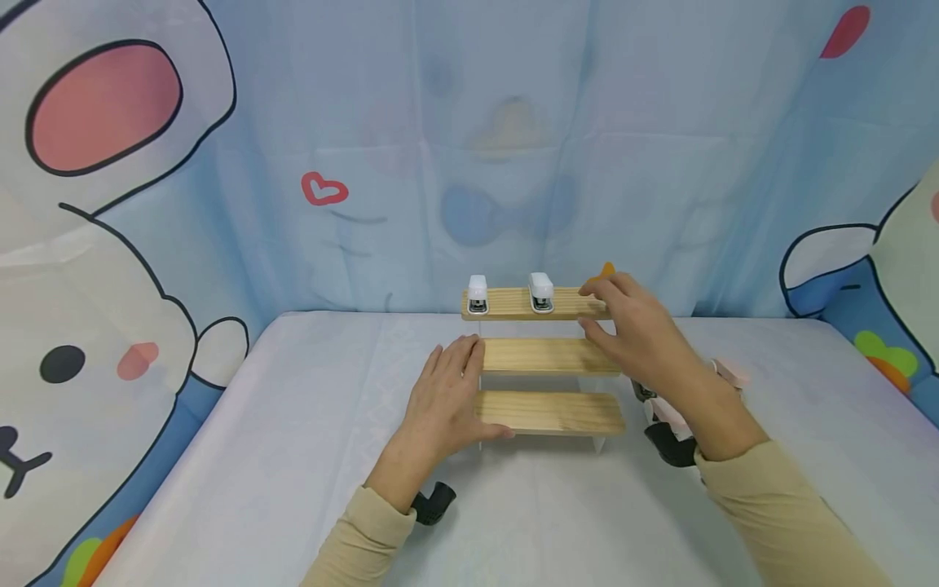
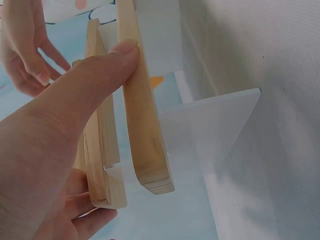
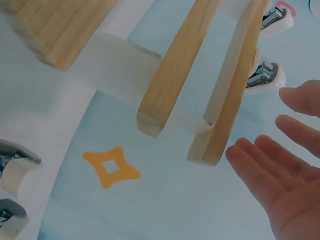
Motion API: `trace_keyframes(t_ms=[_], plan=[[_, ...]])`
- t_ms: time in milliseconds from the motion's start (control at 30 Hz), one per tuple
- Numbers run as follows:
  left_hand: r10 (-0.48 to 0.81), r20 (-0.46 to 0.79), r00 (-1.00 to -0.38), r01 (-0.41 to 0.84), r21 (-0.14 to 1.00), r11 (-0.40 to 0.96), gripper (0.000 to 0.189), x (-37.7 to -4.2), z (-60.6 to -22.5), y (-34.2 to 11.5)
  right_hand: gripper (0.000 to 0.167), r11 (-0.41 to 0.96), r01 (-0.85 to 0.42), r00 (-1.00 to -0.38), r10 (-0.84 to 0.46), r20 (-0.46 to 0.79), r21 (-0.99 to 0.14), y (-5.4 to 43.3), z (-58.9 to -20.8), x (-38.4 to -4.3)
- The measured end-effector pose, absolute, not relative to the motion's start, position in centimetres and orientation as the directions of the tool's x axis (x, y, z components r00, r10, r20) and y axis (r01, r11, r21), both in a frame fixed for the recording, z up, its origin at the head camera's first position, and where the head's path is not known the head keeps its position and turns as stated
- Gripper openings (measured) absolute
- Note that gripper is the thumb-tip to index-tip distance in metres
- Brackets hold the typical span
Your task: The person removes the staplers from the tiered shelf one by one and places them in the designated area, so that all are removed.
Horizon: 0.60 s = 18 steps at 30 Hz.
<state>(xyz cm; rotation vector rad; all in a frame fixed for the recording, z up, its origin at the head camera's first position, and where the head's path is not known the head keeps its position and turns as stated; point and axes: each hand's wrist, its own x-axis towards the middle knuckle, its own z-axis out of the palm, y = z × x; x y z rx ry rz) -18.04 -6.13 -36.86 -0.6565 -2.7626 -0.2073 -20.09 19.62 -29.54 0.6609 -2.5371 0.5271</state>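
A three-tier wooden shelf (image 1: 550,412) with clear side supports stands in the middle of the table. My left hand (image 1: 446,399) grips its left side: the thumb presses the front edge of the lowest tier, and the fingers curl round the end of the middle tier (image 2: 102,180). Two small white staplers, a left one (image 1: 478,295) and a right one (image 1: 541,293), sit on the top tier (image 1: 506,303). Beside that tier's right end, my right hand (image 3: 285,185) has its fingers spread and nothing between them; the fingertips are right by the board.
Right of the shelf, partly behind my right forearm, lie more staplers, among them a pink one (image 1: 731,372) and a dark-ended one (image 1: 643,391). A white cloth covers the table (image 1: 293,456). A blue cartoon curtain (image 1: 367,98) hangs along the back edge.
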Motion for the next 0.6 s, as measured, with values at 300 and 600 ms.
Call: trace_keyframes(t_ms=[300, 600], plan=[[0.419, 0.330, -0.846, 0.463, 0.066, 0.884, 0.123, -18.0, -36.9, -6.2, 0.041, 0.798, -0.557, -0.764, -0.385, 0.517, -0.228, 18.3, -29.6, -21.4], [0.424, 0.330, -0.843, 0.468, 0.066, 0.881, 0.123, -18.0, -36.8, -6.2, 0.050, 0.805, -0.529, -0.799, -0.368, 0.474, -0.267, 17.3, -29.4, -22.4]])
